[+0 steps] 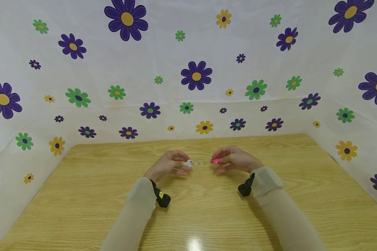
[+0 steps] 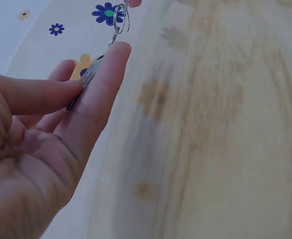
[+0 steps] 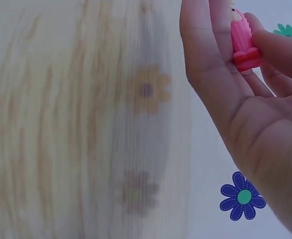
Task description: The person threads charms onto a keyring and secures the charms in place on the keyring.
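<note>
Over the far half of the table, my left hand [image 1: 169, 163] pinches a silver key [image 1: 189, 163] between thumb and fingers. The key's blade is mostly covered by those fingers in the left wrist view, its edge showing as a dark strip [image 2: 81, 89]. From the key's head, metal rings and a short chain [image 1: 202, 162] stretch across to the right. At the other end my right hand [image 1: 235, 159] pinches a small pink figure charm [image 1: 216, 161]. In the right wrist view this pink figure [image 3: 242, 40] has a red base, with its upper part cut off by the frame.
A wooden table [image 1: 194, 202] with light grain lies under both hands. White cloth [image 1: 163, 62] printed with purple, green and yellow flowers rises behind it and along both sides. Each wrist carries a black camera, such as the left one [image 1: 163, 199].
</note>
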Available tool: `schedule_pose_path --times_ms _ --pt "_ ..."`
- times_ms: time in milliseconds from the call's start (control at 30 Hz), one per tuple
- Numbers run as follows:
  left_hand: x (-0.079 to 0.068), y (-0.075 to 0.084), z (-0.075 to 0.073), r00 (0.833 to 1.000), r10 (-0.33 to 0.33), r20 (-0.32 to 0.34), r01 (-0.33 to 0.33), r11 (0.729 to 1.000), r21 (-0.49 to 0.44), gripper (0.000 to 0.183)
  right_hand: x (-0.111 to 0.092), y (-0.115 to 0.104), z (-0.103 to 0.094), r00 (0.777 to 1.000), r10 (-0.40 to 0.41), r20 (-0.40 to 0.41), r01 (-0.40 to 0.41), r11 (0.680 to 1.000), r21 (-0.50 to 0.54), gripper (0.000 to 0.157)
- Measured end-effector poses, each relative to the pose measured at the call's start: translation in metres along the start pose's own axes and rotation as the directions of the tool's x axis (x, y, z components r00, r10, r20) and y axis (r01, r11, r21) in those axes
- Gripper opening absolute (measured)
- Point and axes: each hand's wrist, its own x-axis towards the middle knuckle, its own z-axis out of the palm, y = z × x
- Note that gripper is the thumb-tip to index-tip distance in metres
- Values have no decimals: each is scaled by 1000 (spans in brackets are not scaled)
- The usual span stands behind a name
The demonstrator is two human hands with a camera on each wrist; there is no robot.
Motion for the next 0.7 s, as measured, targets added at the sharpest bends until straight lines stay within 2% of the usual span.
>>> schedule_pose_path --times_ms 267,400,533,633,700 --pt "7 -5 1 999 -26 -39 28 999 40 32 6 1 1 999 30 -13 -31 999 -18 26" --pt "8 -4 1 995 -5 -96 17 993 120 35 4 1 -2 996 24 -84 -33 994 -100 30" --pt "6 -3 -2 987 7 -159 25 980 199 37 -3 0 -9 985 3 -173 -36 982 -188 31" --pt "1 -2 -5 987 35 -155 9 962 274 38 -11 -1 -14 982 -18 -187 -22 978 -210 30" --pt "-4 1 -7 989 65 -135 -15 941 338 38 -17 -2 -18 982 -32 -183 -8 977 -215 29"
